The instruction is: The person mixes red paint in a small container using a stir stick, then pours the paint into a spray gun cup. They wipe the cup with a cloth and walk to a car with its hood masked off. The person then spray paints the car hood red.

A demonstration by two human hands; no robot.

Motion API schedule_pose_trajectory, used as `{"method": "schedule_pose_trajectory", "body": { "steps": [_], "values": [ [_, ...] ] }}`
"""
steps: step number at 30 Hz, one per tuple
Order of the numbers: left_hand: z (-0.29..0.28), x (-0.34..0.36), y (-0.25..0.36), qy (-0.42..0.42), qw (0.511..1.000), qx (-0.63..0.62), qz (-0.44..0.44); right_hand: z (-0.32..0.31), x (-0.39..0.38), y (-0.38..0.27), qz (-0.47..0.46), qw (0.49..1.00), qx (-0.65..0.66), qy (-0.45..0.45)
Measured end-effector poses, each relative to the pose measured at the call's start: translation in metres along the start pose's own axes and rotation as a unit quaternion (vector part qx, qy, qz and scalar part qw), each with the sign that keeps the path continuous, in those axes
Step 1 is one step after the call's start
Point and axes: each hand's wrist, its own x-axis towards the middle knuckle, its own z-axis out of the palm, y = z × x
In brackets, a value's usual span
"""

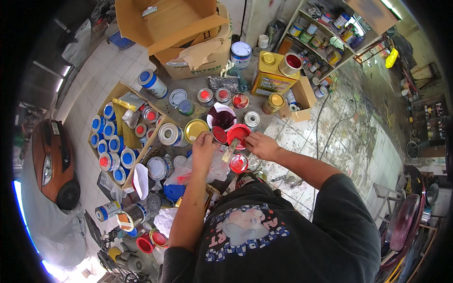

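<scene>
My left hand [204,147] is closed, with its fingertips on the edge of a small round lid [219,135] coated in dark red. Opposite it, my right hand [262,146] grips the rim of an open paint can [237,132] with bright red paint inside. A paint-smeared flat stick [230,152] leans at the can's near edge, between my hands. Behind the lid stands a white container [222,116] of dark maroon paint. Another can [239,163] with a red-marked top sits just below the red can.
To the left, a cardboard box [123,185] holds several blue-lidded cans. A yellow rectangular tin [273,75] stands at the back right, carrying an open can [290,64]. A large cardboard carton [188,61] is behind. Crumpled plastic [186,175] lies near my left forearm.
</scene>
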Motion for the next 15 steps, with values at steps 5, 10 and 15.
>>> {"method": "schedule_pose_trajectory", "body": {
  "steps": [5, 10, 15],
  "values": [
    [-0.018, 0.005, -0.02, -0.035, 0.999, 0.02, 0.002, -0.008, 0.001, 0.001, 0.032, 0.997, 0.003, -0.071],
    [-0.011, -0.005, -0.007, 0.004, 0.999, -0.046, -0.008, -0.024, 0.022, 0.036, 0.207, 0.969, 0.088, -0.098],
    [-0.003, -0.007, 0.002, -0.017, 0.997, -0.078, -0.008, 0.008, 0.042, 0.103, 0.397, 0.889, 0.208, 0.094]
  ]
}}
